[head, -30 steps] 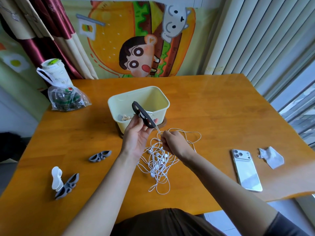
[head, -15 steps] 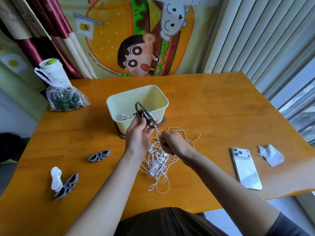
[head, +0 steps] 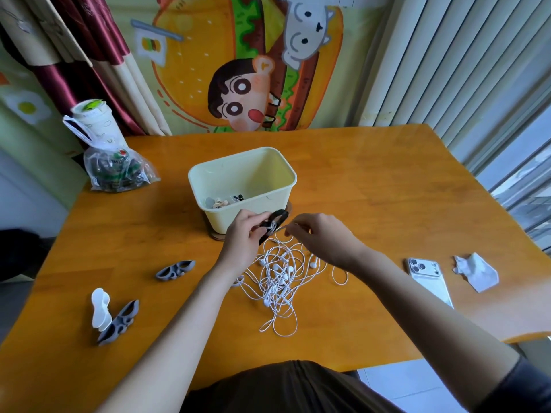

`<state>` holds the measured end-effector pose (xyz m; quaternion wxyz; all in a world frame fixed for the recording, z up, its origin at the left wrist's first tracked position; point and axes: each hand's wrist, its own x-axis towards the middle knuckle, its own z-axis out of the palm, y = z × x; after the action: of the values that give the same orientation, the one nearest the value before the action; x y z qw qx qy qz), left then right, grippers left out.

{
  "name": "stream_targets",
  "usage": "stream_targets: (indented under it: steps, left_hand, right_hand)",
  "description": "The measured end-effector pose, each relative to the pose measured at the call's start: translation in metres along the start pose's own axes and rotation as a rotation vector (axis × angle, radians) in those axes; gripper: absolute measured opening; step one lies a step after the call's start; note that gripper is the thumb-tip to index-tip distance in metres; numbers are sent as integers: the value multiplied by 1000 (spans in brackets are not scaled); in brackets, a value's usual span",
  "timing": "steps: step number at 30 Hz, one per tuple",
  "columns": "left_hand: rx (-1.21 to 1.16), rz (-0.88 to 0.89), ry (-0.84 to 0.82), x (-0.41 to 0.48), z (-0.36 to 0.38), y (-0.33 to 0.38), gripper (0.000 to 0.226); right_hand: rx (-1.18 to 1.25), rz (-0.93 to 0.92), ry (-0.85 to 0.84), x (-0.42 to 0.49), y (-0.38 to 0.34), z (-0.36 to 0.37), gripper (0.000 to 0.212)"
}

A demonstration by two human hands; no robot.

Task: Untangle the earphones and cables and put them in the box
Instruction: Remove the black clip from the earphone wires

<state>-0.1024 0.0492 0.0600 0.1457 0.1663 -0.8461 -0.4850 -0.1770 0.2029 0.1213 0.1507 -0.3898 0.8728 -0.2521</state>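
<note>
the left hand (head: 243, 238) has its grip clenched round a black cable winder (head: 272, 223), held up just in front of the box (head: 219, 219), and a few turns of white cord seem to be wrapped about the winder's middle. the right hand (head: 325, 238) has its grip pinched on a strand of the white earphones (head: 280, 274) right beside the winder, so the line between the two hands is short. from that pinch the cord drops to the worktop (head: 357, 180), where the rest of the earphones lie in a loose knot below and between the wrists, near the box but outside it. several earbuds show in the heap, so it looks like more than one pair is snarled together. a few small things lie at the bottom of the box, too small to name. by this showing the job is early: one cord is being wound, most of the knot is unpicked, and nothing of this heap is boxed. spare grey winders (head: 175, 269) and a white winder (head: 100, 307) wait at the left; a phone (head: 429, 278) and a crumpled tissue (head: 477, 275) lie at the right.
</note>
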Motion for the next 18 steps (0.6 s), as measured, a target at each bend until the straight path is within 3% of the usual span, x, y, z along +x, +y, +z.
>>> stream_targets:
  steps: [11,18]
  left_hand:
    - [-37,-53,-362,-3,-10,7,39]
    - [-586,-189,-401,-13,-14,15,36]
  right_hand:
    - [24,-45,264,4,19,-7,11]
    - [159,7,337,3,22,-7,13]
